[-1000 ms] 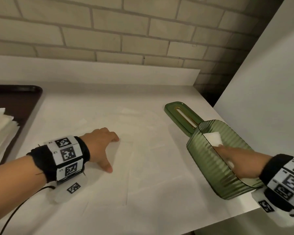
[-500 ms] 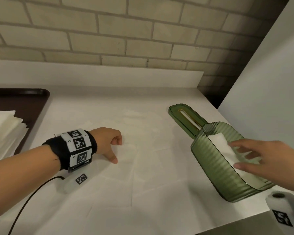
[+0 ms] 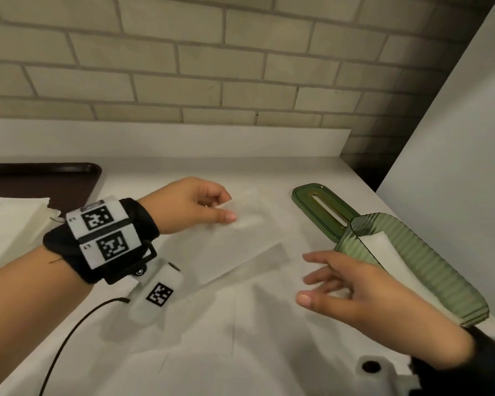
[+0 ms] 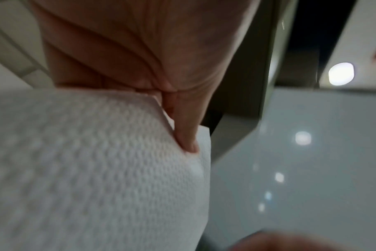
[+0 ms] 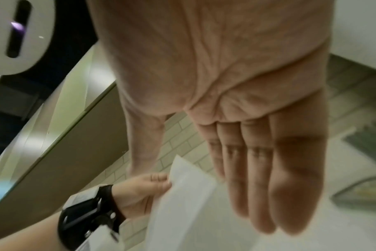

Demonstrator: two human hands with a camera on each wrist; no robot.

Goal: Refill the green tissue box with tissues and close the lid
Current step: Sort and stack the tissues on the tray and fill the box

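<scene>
Tissue box: translucent green ribbed plastic, rounded ends, at the counter's right edge, white tissue inside. Lid: flat green oval with a long slot, off, lying just behind the box. Tissue: thin white embossed sheet, lifted above the white counter, pinched by the left hand at its far corner. Right hand: fingers straight, holding nothing, beside the box.
</scene>
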